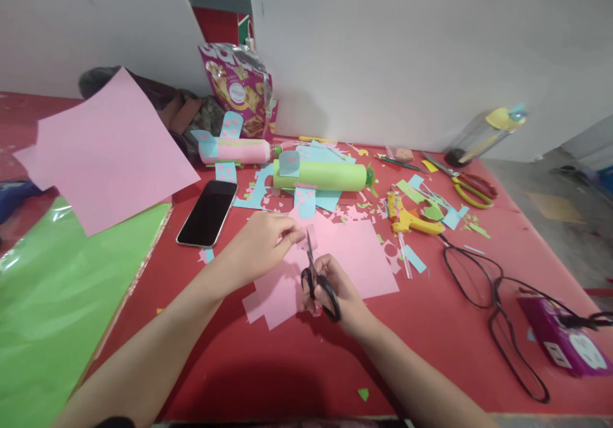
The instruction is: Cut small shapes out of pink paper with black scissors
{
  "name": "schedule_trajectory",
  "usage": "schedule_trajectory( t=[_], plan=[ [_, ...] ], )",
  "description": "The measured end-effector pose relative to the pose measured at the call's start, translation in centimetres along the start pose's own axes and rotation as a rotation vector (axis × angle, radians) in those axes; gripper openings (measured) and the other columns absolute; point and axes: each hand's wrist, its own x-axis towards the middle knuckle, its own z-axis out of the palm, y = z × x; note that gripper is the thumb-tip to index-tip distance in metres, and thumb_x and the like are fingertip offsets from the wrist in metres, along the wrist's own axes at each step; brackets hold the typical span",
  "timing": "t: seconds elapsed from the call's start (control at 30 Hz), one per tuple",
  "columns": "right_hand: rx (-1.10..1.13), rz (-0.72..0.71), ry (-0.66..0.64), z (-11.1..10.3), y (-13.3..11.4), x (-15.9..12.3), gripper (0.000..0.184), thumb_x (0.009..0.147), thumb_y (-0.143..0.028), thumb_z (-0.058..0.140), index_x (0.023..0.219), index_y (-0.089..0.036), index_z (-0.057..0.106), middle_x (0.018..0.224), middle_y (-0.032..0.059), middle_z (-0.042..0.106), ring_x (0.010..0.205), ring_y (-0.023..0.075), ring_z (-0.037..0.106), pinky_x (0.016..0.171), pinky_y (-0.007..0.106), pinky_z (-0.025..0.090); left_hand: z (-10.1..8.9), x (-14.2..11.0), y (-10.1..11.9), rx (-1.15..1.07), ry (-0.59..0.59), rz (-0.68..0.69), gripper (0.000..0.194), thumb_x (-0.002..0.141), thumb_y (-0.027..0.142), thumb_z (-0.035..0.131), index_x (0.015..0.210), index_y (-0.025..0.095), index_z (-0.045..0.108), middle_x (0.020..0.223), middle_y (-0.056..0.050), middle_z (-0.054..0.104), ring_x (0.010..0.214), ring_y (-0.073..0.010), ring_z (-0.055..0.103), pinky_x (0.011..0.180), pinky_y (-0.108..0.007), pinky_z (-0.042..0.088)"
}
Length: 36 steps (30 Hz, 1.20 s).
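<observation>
In the middle of the head view, my left hand pinches a small piece of pink paper. My right hand grips black-handled scissors, whose blades point up at that piece. Beneath both hands lie pink paper sheets. Just beyond them rests a bottle wrapped in light green paper, with pale blue flaps attached. Behind it to the left lies a similar bottle in pink paper, with blue flaps bearing pink spots.
A phone lies left of my hands, near large pink sheets and a green pack. A yellow glue gun, its black cord, a purple power box and more scissors are right. A snack bag stands behind.
</observation>
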Motion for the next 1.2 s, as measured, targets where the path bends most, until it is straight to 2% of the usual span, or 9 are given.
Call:
schedule_trajectory(
  t=[0.3, 0.57, 0.77, 1.2],
  plan=[
    [0.046, -0.013, -0.002, -0.3, 0.1, 0.0, 0.035, 0.069, -0.043, 0.061, 0.078, -0.023, 0.034, 0.066, -0.0062, 0.048, 0.044, 0.0056, 0.046, 0.041, 0.019, 0.029, 0.2, -0.1, 0.3, -0.071, 0.043, 0.011, 0.027, 0.081, 0.027, 0.040, 0.062, 0.016, 0.055, 0.063, 0.001, 0.059, 0.061, -0.0122, 0.052, 0.059, -0.023, 0.036],
    [0.118, -0.067, -0.021, 0.1, -0.5, 0.0, 0.035, 0.068, -0.043, 0.062, 0.078, -0.023, 0.035, 0.069, -0.0046, 0.051, 0.048, 0.0065, 0.045, 0.051, 0.023, 0.036, 0.8, -0.1, 0.8, -0.233, 0.043, -0.057, 0.021, 0.077, 0.026, 0.043, 0.060, 0.016, 0.052, 0.062, 0.002, 0.057, 0.062, -0.0117, 0.052, 0.059, -0.020, 0.037],
    [0.133, -0.098, -0.017, 0.1, -0.6, 0.0, 0.030, 0.071, -0.040, 0.061, 0.076, -0.023, 0.037, 0.069, -0.0042, 0.052, 0.050, 0.0066, 0.045, 0.055, 0.025, 0.038, 1.3, 0.0, 1.0, -0.345, 0.040, -0.080, 0.022, 0.074, 0.024, 0.044, 0.054, 0.016, 0.046, 0.055, 0.004, 0.051, 0.056, -0.0096, 0.046, 0.056, -0.020, 0.034],
    [0.121, -0.124, 0.025, 0.1, -0.3, 0.0, 0.031, 0.071, -0.042, 0.060, 0.078, -0.023, 0.036, 0.068, -0.0046, 0.049, 0.048, 0.0065, 0.043, 0.052, 0.024, 0.037, 1.8, -0.1, 1.5, -0.393, 0.061, -0.098, 0.025, 0.074, 0.023, 0.045, 0.050, 0.016, 0.039, 0.050, 0.005, 0.041, 0.050, -0.0080, 0.037, 0.051, -0.019, 0.030]
  ],
)
